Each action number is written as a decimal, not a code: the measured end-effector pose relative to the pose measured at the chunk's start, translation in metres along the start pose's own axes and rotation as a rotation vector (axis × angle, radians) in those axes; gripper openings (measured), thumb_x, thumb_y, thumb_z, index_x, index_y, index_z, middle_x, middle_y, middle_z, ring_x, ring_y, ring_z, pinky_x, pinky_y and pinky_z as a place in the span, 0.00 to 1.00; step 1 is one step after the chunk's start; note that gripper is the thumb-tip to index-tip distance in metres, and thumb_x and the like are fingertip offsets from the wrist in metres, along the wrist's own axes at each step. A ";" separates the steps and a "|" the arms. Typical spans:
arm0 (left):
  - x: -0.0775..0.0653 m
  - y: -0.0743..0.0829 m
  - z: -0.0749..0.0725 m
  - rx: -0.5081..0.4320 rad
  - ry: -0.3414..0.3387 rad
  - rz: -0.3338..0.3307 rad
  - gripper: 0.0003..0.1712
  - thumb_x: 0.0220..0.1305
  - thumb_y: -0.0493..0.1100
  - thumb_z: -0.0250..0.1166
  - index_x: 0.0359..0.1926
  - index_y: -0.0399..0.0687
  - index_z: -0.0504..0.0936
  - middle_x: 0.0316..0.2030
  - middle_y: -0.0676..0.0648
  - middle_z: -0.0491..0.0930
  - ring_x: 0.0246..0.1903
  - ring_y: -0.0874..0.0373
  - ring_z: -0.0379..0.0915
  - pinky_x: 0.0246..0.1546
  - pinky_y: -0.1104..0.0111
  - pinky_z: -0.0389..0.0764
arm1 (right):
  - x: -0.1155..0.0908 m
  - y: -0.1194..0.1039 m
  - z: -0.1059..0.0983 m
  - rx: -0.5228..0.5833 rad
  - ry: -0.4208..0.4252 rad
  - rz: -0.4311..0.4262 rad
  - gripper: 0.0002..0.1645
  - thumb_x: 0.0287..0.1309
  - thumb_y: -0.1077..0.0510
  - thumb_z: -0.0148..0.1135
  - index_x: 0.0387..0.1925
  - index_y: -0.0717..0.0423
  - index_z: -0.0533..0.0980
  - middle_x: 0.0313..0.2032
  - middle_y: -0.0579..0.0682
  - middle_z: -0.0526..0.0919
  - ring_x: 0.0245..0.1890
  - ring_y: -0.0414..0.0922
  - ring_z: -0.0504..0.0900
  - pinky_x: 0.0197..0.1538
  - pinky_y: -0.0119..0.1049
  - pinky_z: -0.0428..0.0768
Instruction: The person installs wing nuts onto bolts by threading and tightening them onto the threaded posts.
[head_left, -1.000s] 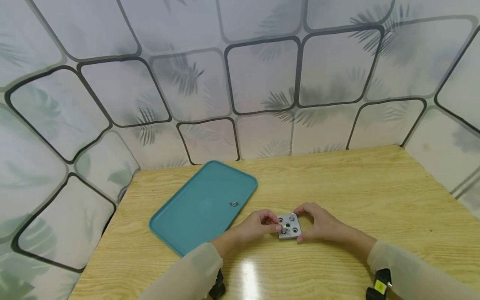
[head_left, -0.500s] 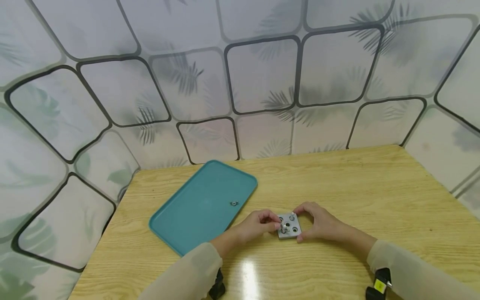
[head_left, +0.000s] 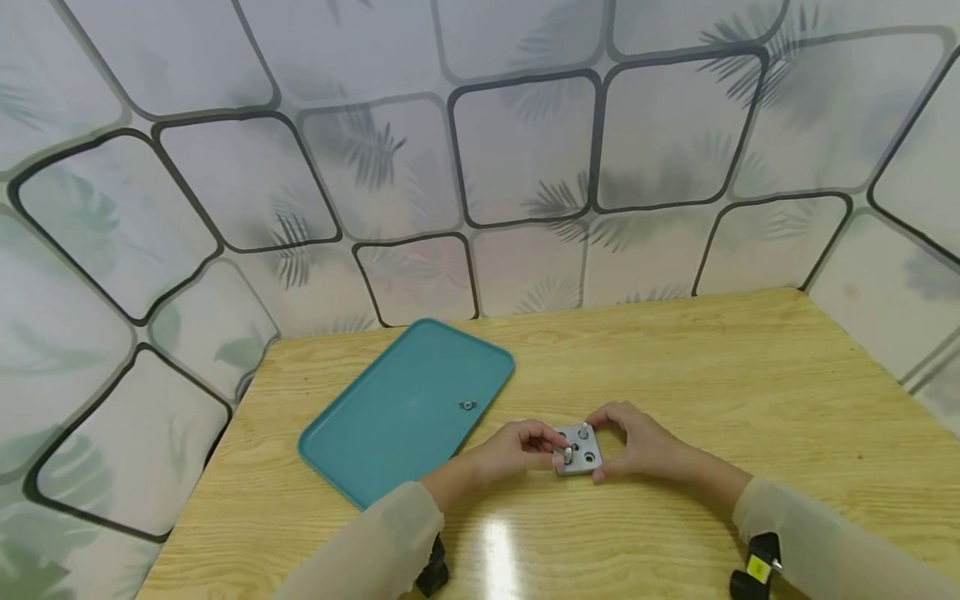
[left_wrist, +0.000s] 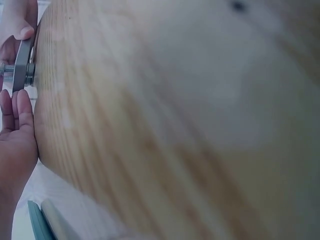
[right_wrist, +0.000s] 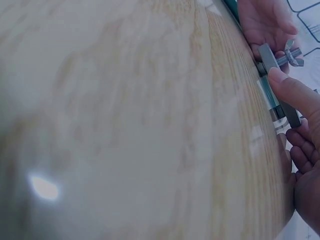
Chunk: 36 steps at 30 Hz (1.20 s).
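A small square metal plate (head_left: pixel 587 461) with several holes lies in front of me. A wing nut (head_left: pixel 567 455) sits on a threaded bolt (right_wrist: pixel 297 52) at the plate's near left corner, with the bolt's end standing past the nut. My left hand (head_left: pixel 512 447) has its thumb and index finger at that wing nut; in the left wrist view its other fingers touch the plate's edge. My right hand (head_left: pixel 641 444) grips the plate from the right, thumb at the near edge and fingers at the far corner. Another bolt (head_left: pixel 583 431) stands at the far right corner.
A teal tray (head_left: pixel 397 408) lies on the left of the wooden table (head_left: pixel 697 367). On the tray, near its right edge, rests another wing nut (head_left: pixel 468 405). A patterned curtain (head_left: pixel 525 150) hangs behind the table.
The wing nut at the near left corner has turned, its wings now seen more edge-on. My left index finger has moved slightly right over it. The right hand stays on the plate.
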<state>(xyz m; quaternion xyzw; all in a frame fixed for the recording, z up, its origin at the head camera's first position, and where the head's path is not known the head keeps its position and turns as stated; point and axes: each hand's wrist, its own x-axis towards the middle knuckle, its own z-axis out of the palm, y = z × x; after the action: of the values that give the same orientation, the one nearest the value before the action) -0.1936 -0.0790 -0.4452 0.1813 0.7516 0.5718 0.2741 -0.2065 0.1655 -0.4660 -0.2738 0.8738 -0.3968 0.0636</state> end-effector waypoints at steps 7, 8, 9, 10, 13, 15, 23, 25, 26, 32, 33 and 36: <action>-0.002 0.002 0.001 0.059 -0.007 0.020 0.13 0.55 0.39 0.65 0.43 0.46 0.80 0.35 0.52 0.73 0.34 0.63 0.68 0.35 0.76 0.70 | 0.000 0.001 0.000 -0.003 -0.002 0.003 0.41 0.26 0.39 0.76 0.46 0.51 0.72 0.45 0.42 0.75 0.48 0.44 0.69 0.53 0.42 0.66; -0.002 0.002 0.002 0.066 0.001 0.020 0.12 0.56 0.40 0.65 0.43 0.46 0.80 0.35 0.52 0.73 0.34 0.63 0.68 0.35 0.76 0.70 | 0.000 0.001 0.000 -0.002 -0.003 0.003 0.41 0.26 0.39 0.76 0.46 0.51 0.72 0.45 0.42 0.75 0.48 0.44 0.69 0.53 0.42 0.66; -0.002 0.002 0.002 0.076 0.009 0.018 0.11 0.57 0.40 0.64 0.43 0.47 0.80 0.35 0.52 0.73 0.34 0.63 0.68 0.35 0.75 0.70 | 0.000 0.001 0.000 -0.001 -0.003 0.003 0.41 0.27 0.40 0.76 0.46 0.51 0.72 0.45 0.42 0.75 0.48 0.44 0.69 0.53 0.42 0.66; -0.002 0.001 0.002 0.080 0.018 0.018 0.11 0.58 0.41 0.63 0.43 0.46 0.79 0.35 0.52 0.73 0.34 0.63 0.67 0.35 0.75 0.70 | 0.000 0.001 0.000 -0.003 -0.003 0.004 0.41 0.27 0.39 0.76 0.46 0.51 0.72 0.45 0.42 0.75 0.49 0.45 0.69 0.53 0.42 0.66; -0.001 0.000 0.003 0.070 0.039 0.017 0.10 0.61 0.42 0.60 0.42 0.44 0.76 0.34 0.52 0.72 0.35 0.62 0.67 0.36 0.74 0.69 | 0.000 0.000 0.000 -0.002 -0.002 0.006 0.41 0.27 0.40 0.76 0.46 0.51 0.72 0.45 0.42 0.75 0.48 0.44 0.69 0.53 0.42 0.66; 0.000 -0.001 0.002 0.064 0.044 0.017 0.09 0.61 0.42 0.60 0.41 0.43 0.73 0.33 0.52 0.71 0.34 0.62 0.66 0.35 0.74 0.68 | 0.000 -0.001 0.000 -0.005 0.000 0.007 0.41 0.27 0.40 0.76 0.46 0.51 0.72 0.45 0.42 0.75 0.48 0.44 0.69 0.53 0.41 0.66; -0.001 -0.001 0.001 0.087 0.028 0.044 0.08 0.62 0.42 0.58 0.38 0.43 0.75 0.32 0.53 0.72 0.34 0.63 0.67 0.36 0.75 0.68 | 0.000 -0.001 0.001 0.003 -0.003 0.012 0.41 0.27 0.41 0.77 0.46 0.51 0.72 0.46 0.43 0.75 0.49 0.45 0.69 0.53 0.42 0.65; -0.001 -0.001 0.001 0.089 0.024 0.049 0.08 0.62 0.43 0.59 0.39 0.43 0.77 0.33 0.53 0.73 0.34 0.64 0.68 0.36 0.75 0.69 | 0.000 -0.002 0.001 0.001 -0.001 0.012 0.41 0.27 0.41 0.77 0.46 0.51 0.72 0.45 0.43 0.75 0.49 0.45 0.69 0.53 0.42 0.65; -0.001 -0.002 0.001 0.088 0.021 0.051 0.08 0.62 0.42 0.59 0.39 0.44 0.77 0.33 0.53 0.73 0.34 0.64 0.68 0.37 0.75 0.69 | 0.000 -0.002 0.001 0.001 0.001 0.013 0.41 0.27 0.41 0.77 0.46 0.51 0.73 0.45 0.43 0.75 0.49 0.44 0.69 0.53 0.42 0.66; 0.000 -0.003 0.002 0.088 0.023 0.034 0.12 0.54 0.41 0.66 0.41 0.47 0.79 0.34 0.53 0.72 0.34 0.64 0.68 0.36 0.75 0.71 | 0.000 -0.002 0.001 -0.002 0.001 0.014 0.41 0.26 0.41 0.77 0.46 0.52 0.73 0.45 0.43 0.75 0.49 0.44 0.69 0.54 0.41 0.66; 0.000 -0.003 0.002 0.091 0.027 0.031 0.13 0.53 0.41 0.67 0.41 0.48 0.79 0.34 0.53 0.72 0.34 0.64 0.67 0.36 0.75 0.71 | 0.000 -0.001 0.001 -0.003 0.000 0.015 0.41 0.26 0.40 0.77 0.46 0.52 0.72 0.46 0.43 0.75 0.49 0.45 0.69 0.54 0.41 0.66; 0.002 -0.004 0.003 0.105 0.038 0.029 0.12 0.53 0.42 0.67 0.41 0.49 0.80 0.34 0.54 0.71 0.34 0.64 0.67 0.36 0.74 0.71 | 0.000 -0.001 0.002 0.000 0.004 0.016 0.41 0.26 0.41 0.77 0.46 0.52 0.72 0.46 0.44 0.75 0.49 0.45 0.69 0.54 0.43 0.65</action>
<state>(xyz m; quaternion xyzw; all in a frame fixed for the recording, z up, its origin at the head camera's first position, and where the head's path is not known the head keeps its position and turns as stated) -0.1929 -0.0771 -0.4501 0.1953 0.7830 0.5388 0.2419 -0.2058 0.1639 -0.4665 -0.2662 0.8760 -0.3968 0.0652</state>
